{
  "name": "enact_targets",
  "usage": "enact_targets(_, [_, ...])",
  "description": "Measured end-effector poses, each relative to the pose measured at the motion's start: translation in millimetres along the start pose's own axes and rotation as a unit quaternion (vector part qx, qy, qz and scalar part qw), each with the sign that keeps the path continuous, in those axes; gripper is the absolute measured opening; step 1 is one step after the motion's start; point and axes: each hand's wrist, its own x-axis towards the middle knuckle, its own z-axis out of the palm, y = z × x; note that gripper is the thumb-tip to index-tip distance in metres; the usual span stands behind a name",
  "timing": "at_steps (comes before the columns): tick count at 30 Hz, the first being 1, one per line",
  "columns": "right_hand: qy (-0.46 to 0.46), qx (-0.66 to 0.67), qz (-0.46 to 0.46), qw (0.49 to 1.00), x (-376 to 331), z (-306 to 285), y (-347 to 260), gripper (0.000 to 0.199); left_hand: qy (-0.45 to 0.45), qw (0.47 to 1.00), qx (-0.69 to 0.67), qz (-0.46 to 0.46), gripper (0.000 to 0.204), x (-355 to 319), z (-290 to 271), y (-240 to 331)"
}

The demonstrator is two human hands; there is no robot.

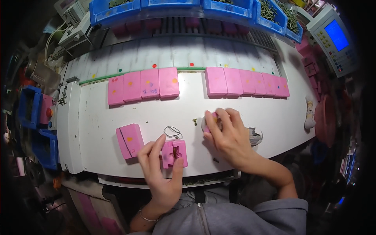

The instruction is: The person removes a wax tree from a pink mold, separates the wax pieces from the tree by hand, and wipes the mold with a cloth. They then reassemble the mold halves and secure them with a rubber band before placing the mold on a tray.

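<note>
My left hand point(163, 184) has its fingers and thumb around a small pink mould block point(182, 147) with a hollow in its upper face; something brownish shows inside the hollow. To the right, my right hand point(231, 137) is curled over a pink piece with a yellow mark point(215, 116), mostly hidden by the fingers. A pale round thing shows under those fingers. A loose dark rubber band point(171, 131) lies just beyond the mould block. Left of it sits a pink block point(131, 143) with a dark band around it. Between the hands lies a small greenish-brown piece point(195, 122).
Two rows of pink blocks point(150, 84) point(235, 81) stand along the table's far side, before a conveyor belt point(172, 53). Blue bins point(231, 9) hang above it. A control panel point(335, 37) is at the far right. A round greyish pouch or dish point(256, 137) lies beside my right wrist.
</note>
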Motion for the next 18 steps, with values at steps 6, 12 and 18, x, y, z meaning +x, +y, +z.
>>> enact_targets(6, [0.048, 0.067, -0.011, 0.997, 2.5, -1.6, -3.1, 0.048, -0.022, 0.973, -0.212, -0.092, 0.048, 9.0, 3.5, -4.2])
enact_targets(12, [0.078, 0.038, -0.063, 0.994, -16.7, 7.1, -6.3, 0.049, -0.037, 0.955, -0.282, -0.087, 0.041, 10.1, 12.5, -8.2])
enact_targets(18, [0.022, 0.194, -0.018, 0.981, -18.9, -0.9, -14.2, 0.042, -0.035, 0.957, -0.285, -0.040, 0.043, 6.9, 22.6, -14.9])
